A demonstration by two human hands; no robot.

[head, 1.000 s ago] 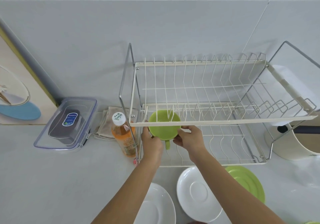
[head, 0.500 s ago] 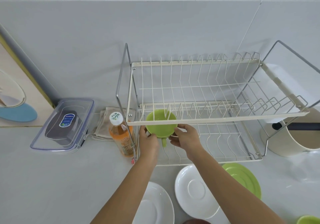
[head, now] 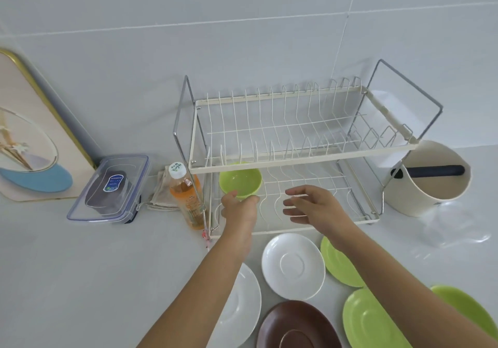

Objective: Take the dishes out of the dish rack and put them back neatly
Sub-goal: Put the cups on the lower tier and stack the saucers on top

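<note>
My left hand point(head: 238, 207) pinched the green cup point(head: 240, 179), mouth tilted toward me, handle hidden; my right hand point(head: 314, 204) hovered spread.

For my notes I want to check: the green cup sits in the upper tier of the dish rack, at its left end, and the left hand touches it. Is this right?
Not quite. The head view shows the green cup in the lower tier of the dish rack, not the upper. The rest holds: it is at the left end, and the left hand touches it.
</note>
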